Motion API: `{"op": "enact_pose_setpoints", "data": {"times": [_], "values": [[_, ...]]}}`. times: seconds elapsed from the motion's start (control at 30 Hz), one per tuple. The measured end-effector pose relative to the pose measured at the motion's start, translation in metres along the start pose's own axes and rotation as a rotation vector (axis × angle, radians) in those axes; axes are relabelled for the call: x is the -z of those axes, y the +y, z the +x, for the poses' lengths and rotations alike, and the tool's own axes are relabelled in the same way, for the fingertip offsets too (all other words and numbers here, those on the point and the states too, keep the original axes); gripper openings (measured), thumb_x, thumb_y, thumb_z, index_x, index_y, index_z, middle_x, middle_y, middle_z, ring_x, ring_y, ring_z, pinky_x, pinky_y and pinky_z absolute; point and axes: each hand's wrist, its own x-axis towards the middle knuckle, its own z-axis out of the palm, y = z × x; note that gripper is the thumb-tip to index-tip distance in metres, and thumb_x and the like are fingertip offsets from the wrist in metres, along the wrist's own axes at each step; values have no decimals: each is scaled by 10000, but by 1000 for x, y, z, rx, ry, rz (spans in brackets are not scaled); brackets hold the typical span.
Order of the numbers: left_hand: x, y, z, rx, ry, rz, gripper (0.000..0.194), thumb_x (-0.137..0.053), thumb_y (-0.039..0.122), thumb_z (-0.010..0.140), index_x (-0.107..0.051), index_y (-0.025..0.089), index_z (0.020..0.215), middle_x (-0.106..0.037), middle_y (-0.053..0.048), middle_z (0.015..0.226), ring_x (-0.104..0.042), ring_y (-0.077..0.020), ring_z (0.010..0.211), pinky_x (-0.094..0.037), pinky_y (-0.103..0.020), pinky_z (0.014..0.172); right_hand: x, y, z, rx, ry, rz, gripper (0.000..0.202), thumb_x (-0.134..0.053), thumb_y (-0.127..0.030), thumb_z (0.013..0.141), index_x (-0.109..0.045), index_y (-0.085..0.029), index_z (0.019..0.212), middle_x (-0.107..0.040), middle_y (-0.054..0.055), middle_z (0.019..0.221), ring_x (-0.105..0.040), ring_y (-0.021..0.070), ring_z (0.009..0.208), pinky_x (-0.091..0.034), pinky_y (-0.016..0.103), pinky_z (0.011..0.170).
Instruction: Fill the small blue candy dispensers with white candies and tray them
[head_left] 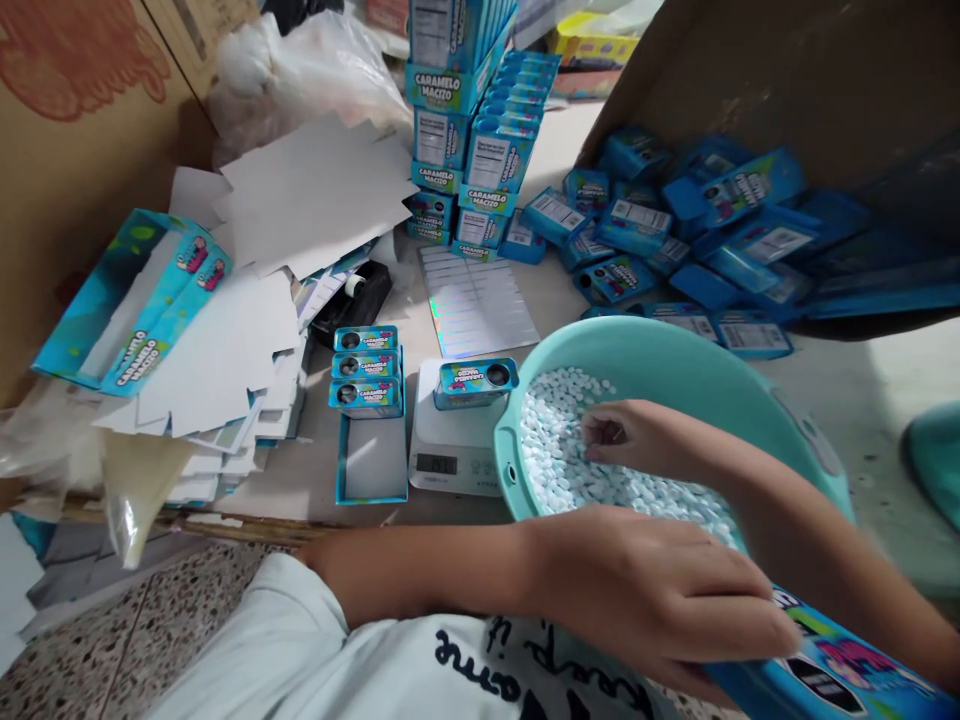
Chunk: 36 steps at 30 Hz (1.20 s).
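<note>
Packs (367, 396) half-fill my tray (375, 462), one's on the scale (457, 435); my left hand (652, 585) grips a box (855, 665), right hand's (622, 430) hold in candies (555, 440) unclear.

Under the left hand (667, 590), gripped at one end, there's a blue printed box (855, 660) with pink lettering, tilted and running out of view at the lower right. Small pale blue and white candies (559, 430) lie loose and heaped around the fingertips of the right hand (619, 432), inside a round turquoise tub (675, 350) whose near rim passes behind the left hand.
</note>
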Motion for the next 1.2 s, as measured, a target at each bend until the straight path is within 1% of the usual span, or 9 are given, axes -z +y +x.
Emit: {"op": "enact_pose_setpoints", "data": {"times": [0.2, 0.33, 0.57, 0.7, 0.8, 0.93, 1.0, 1.1, 1.2], "values": [[7, -4, 1, -5, -17, -29, 509, -326, 425, 1087, -739, 130, 1132, -678, -100, 1236, -625, -141, 1183, -470, -240, 1119, 1, -1, -3, -2, -1, -21, 139, -583, -321, 713, -494, -214, 712, -552, 10, 667, -449, 165, 639, -368, 307, 611], [8, -5, 2, -6, -7, -27, 506, -353, 439, 1081, -744, 120, 1115, -688, -97, 1211, -637, -135, 1159, -468, -221, 1117, 5, -4, -8, -3, -24, -9, 102, -598, -295, 729, -539, -217, 753, -583, 21, 688, -482, 174, 642, -382, 310, 612], [5, -5, 0, -38, 13, -36, 531, -308, 429, 1090, -748, 133, 1115, -683, -92, 1215, -607, -131, 1230, -429, -209, 1148, 6, 7, -11, -3, -11, 5, 94, -592, -247, 728, -508, -214, 704, -536, -4, 635, -406, 148, 608, -331, 294, 559], [3, -5, -2, -36, 28, -26, 530, -303, 424, 1090, -745, 132, 1109, -682, -96, 1218, -618, -128, 1217, -443, -217, 1144, 7, 1, -12, -1, 18, 9, 55, -577, -245, 715, -549, -200, 699, -555, 0, 628, -427, 145, 610, -346, 293, 564], [-2, -7, -4, -82, 81, -6, 530, -353, 485, 1072, -755, 140, 1075, -700, -98, 1192, -641, -139, 1190, -478, -232, 1126, 13, -12, -13, 36, 131, 108, 119, -599, -297, 742, -614, -181, 717, -640, 34, 682, -525, 164, 654, -427, 307, 634], [-12, -13, -4, -354, 210, 7, 462, -429, 508, 1048, -781, 214, 989, -733, -47, 1157, -650, -156, 1227, -482, -264, 1159, 30, -37, -12, 150, 228, 431, 260, -729, -404, 732, -642, -160, 708, -697, 82, 806, -621, 184, 745, -494, 324, 714], [-15, -15, -3, -470, 213, 11, 436, -422, 490, 1053, -786, 262, 979, -742, -14, 1147, -670, -152, 1207, -524, -254, 1117, 41, -54, -11, 225, 266, 569, 315, -810, -415, 692, -629, -157, 672, -687, 76, 825, -622, 165, 743, -500, 308, 697], [-15, -18, -2, -522, 189, 35, 452, -384, 478, 1063, -794, 296, 1003, -750, 2, 1146, -710, -156, 1144, -574, -254, 1052, 51, -82, -6, 342, 345, 690, 346, -883, -398, 660, -633, -158, 662, -678, 55, 835, -624, 142, 761, -508, 281, 705], [-14, -22, -3, -557, 190, 37, 460, -388, 492, 1057, -801, 290, 1037, -744, -9, 1180, -681, -173, 1218, -515, -272, 1133, 49, -104, 4, 414, 390, 698, 395, -915, -445, 619, -640, -164, 651, -692, 57, 833, -637, 151, 759, -524, 273, 687]]}}
